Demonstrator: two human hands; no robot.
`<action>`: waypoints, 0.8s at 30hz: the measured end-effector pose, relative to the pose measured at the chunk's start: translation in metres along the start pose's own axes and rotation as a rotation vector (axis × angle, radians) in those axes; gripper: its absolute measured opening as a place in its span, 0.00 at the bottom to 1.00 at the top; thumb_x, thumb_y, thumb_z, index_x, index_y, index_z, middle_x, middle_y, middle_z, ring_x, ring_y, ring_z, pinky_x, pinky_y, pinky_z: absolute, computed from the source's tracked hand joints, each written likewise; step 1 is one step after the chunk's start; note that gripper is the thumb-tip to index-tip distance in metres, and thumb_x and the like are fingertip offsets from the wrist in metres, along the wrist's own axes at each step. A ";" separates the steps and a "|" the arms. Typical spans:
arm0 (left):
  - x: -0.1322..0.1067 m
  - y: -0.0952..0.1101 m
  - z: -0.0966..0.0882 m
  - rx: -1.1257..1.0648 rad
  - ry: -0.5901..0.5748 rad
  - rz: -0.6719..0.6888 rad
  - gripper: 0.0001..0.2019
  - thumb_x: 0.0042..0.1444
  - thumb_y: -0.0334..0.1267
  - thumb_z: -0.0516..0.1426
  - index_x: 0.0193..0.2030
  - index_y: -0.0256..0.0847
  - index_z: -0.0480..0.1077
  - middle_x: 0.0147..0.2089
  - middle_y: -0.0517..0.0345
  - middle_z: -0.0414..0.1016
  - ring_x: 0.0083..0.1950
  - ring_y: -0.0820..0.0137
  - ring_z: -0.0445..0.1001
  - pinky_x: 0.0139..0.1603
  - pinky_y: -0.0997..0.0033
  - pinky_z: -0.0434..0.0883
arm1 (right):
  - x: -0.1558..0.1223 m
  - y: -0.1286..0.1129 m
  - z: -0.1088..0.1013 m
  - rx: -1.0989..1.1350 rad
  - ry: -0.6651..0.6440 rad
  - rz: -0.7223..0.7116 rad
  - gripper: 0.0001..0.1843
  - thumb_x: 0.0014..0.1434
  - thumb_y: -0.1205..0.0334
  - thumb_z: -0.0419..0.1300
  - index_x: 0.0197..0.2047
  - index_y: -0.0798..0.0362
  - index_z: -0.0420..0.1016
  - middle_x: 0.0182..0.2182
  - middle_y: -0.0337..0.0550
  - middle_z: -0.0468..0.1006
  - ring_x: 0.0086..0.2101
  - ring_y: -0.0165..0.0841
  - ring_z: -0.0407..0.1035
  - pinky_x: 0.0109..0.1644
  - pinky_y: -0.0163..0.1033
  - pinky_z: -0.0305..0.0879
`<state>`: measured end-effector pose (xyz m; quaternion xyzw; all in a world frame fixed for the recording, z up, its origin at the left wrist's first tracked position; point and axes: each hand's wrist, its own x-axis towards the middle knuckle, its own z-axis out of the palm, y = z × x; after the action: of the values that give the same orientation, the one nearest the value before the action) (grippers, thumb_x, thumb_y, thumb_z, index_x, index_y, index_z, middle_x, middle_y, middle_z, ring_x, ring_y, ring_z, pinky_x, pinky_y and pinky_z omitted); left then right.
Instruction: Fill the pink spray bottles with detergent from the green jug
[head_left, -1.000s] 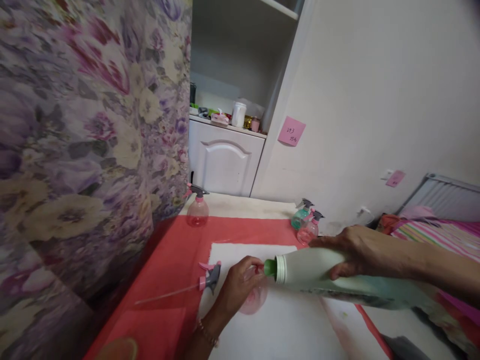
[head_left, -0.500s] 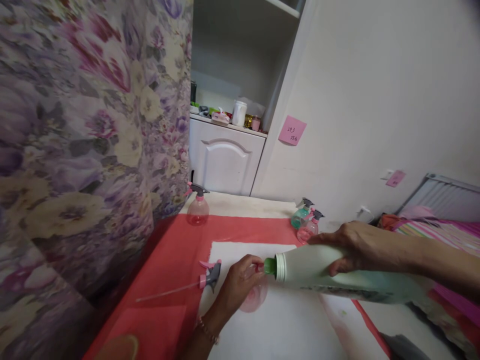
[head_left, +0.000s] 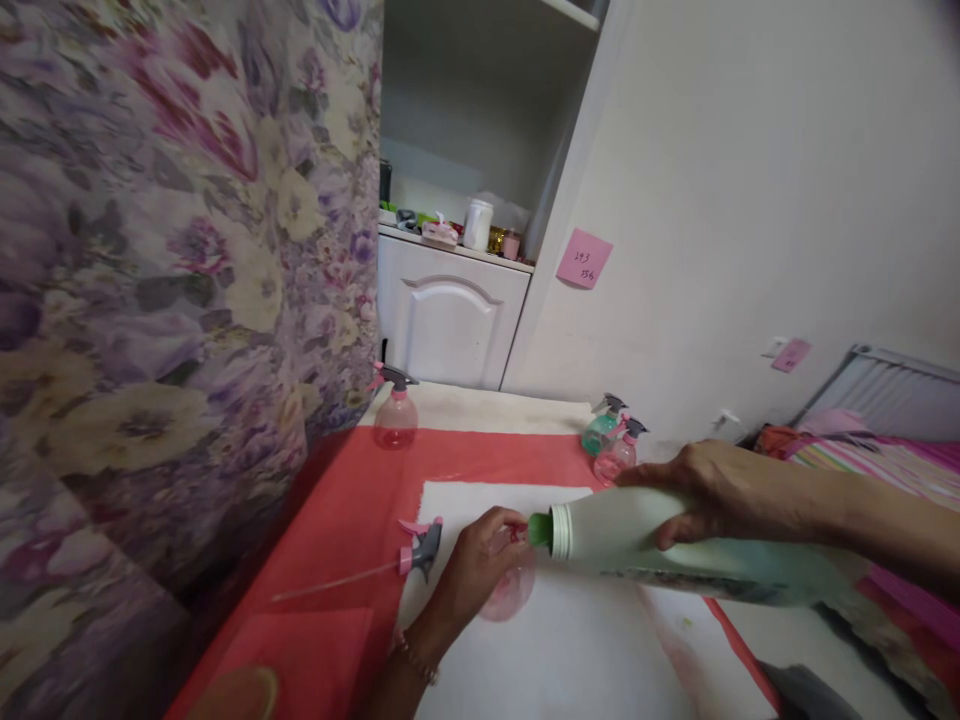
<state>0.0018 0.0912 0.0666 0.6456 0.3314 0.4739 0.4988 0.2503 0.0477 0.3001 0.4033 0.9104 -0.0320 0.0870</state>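
My left hand (head_left: 484,555) is closed round the neck of a clear pink spray bottle (head_left: 511,597) that has no head on and stands on a white sheet (head_left: 585,650). From the right, my right hand (head_left: 697,495) grips a large pale green jug (head_left: 626,525), tipped so that its green spout (head_left: 538,530) meets the mouth of the spray bottle. Whether liquid is flowing cannot be made out. Left of my left hand, a grey and pink spray head (head_left: 425,550) with a long thin tube lies on the red cloth (head_left: 322,640).
A pink spray bottle (head_left: 396,420) stands at the table's far left. A green spray bottle (head_left: 600,433) and another pink one (head_left: 616,460) stand at the far right. A floral curtain (head_left: 187,350) hangs on the left, a white cabinet (head_left: 450,320) behind, a bed (head_left: 885,440) at right.
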 end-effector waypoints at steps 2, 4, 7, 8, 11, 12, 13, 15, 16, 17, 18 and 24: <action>0.000 0.001 0.000 0.015 0.000 0.010 0.07 0.54 0.37 0.60 0.41 0.42 0.73 0.42 0.57 0.76 0.47 0.66 0.73 0.49 0.71 0.67 | 0.000 0.001 0.001 -0.014 0.015 0.001 0.32 0.61 0.38 0.54 0.58 0.52 0.71 0.20 0.36 0.74 0.18 0.28 0.64 0.23 0.32 0.51; 0.000 0.002 -0.001 0.024 -0.002 0.017 0.07 0.55 0.37 0.60 0.41 0.42 0.73 0.41 0.57 0.76 0.46 0.66 0.73 0.49 0.71 0.67 | 0.000 0.002 0.002 -0.019 0.023 -0.001 0.32 0.61 0.38 0.54 0.58 0.52 0.71 0.20 0.36 0.74 0.18 0.27 0.63 0.23 0.32 0.51; 0.000 0.001 -0.001 0.041 0.003 0.033 0.07 0.55 0.36 0.59 0.41 0.41 0.73 0.41 0.57 0.76 0.46 0.66 0.73 0.49 0.71 0.67 | 0.001 0.003 0.003 -0.008 0.021 -0.003 0.31 0.61 0.38 0.55 0.58 0.52 0.71 0.21 0.36 0.75 0.17 0.26 0.62 0.23 0.32 0.50; 0.000 0.001 -0.001 0.046 0.003 0.035 0.07 0.54 0.35 0.59 0.41 0.41 0.73 0.41 0.57 0.76 0.46 0.66 0.73 0.49 0.71 0.67 | 0.001 0.002 0.003 -0.008 0.019 -0.001 0.31 0.61 0.38 0.55 0.58 0.52 0.70 0.21 0.36 0.75 0.17 0.26 0.62 0.23 0.32 0.50; 0.000 0.000 0.000 0.048 0.004 0.029 0.07 0.54 0.35 0.58 0.40 0.41 0.73 0.41 0.57 0.76 0.46 0.65 0.74 0.49 0.70 0.67 | 0.001 0.000 0.001 -0.018 0.009 0.010 0.32 0.61 0.38 0.55 0.59 0.52 0.70 0.20 0.36 0.74 0.17 0.26 0.60 0.22 0.32 0.48; 0.000 0.001 0.000 0.046 0.004 0.026 0.07 0.54 0.35 0.58 0.40 0.41 0.73 0.41 0.57 0.76 0.46 0.65 0.74 0.49 0.70 0.67 | 0.001 -0.001 0.001 -0.016 0.005 0.013 0.32 0.61 0.38 0.55 0.59 0.52 0.70 0.20 0.36 0.73 0.17 0.26 0.60 0.22 0.32 0.48; 0.000 0.001 0.000 0.044 0.003 0.024 0.07 0.54 0.35 0.58 0.40 0.41 0.73 0.41 0.57 0.76 0.46 0.65 0.73 0.48 0.70 0.68 | 0.001 -0.001 0.000 -0.012 0.004 0.014 0.31 0.61 0.38 0.55 0.58 0.52 0.70 0.20 0.36 0.73 0.17 0.26 0.60 0.22 0.32 0.48; -0.001 0.001 0.000 0.043 0.000 0.024 0.07 0.54 0.35 0.58 0.40 0.41 0.73 0.41 0.56 0.76 0.46 0.65 0.73 0.48 0.70 0.68 | 0.000 -0.003 -0.001 -0.001 0.008 0.010 0.31 0.61 0.39 0.55 0.58 0.53 0.71 0.20 0.35 0.72 0.17 0.26 0.60 0.22 0.32 0.48; -0.001 0.002 0.000 0.043 -0.001 0.022 0.07 0.54 0.35 0.58 0.41 0.41 0.73 0.42 0.56 0.76 0.46 0.65 0.73 0.49 0.69 0.68 | 0.000 -0.003 -0.001 0.004 0.011 0.006 0.31 0.61 0.39 0.55 0.57 0.53 0.71 0.20 0.35 0.72 0.17 0.26 0.60 0.22 0.32 0.48; -0.001 0.002 0.000 0.043 0.000 0.020 0.07 0.54 0.36 0.58 0.41 0.41 0.73 0.42 0.56 0.76 0.46 0.65 0.73 0.49 0.69 0.68 | 0.000 -0.003 -0.002 0.010 0.011 0.004 0.31 0.61 0.39 0.56 0.57 0.53 0.72 0.20 0.35 0.72 0.17 0.26 0.60 0.22 0.32 0.49; -0.001 0.002 0.000 0.045 0.000 0.015 0.07 0.54 0.36 0.58 0.41 0.41 0.73 0.42 0.56 0.76 0.46 0.65 0.73 0.49 0.69 0.68 | 0.000 -0.004 -0.002 0.014 0.009 0.002 0.30 0.61 0.39 0.56 0.56 0.53 0.72 0.20 0.35 0.72 0.17 0.26 0.59 0.22 0.32 0.49; 0.000 0.002 0.001 0.045 0.006 -0.005 0.07 0.54 0.34 0.58 0.41 0.41 0.73 0.42 0.56 0.76 0.46 0.65 0.73 0.49 0.70 0.68 | 0.000 -0.005 -0.004 0.018 -0.016 0.026 0.29 0.61 0.40 0.55 0.57 0.52 0.71 0.22 0.36 0.74 0.19 0.27 0.63 0.23 0.32 0.51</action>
<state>0.0026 0.0897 0.0688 0.6545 0.3448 0.4670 0.4845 0.2458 0.0451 0.3042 0.4155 0.9040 -0.0424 0.0907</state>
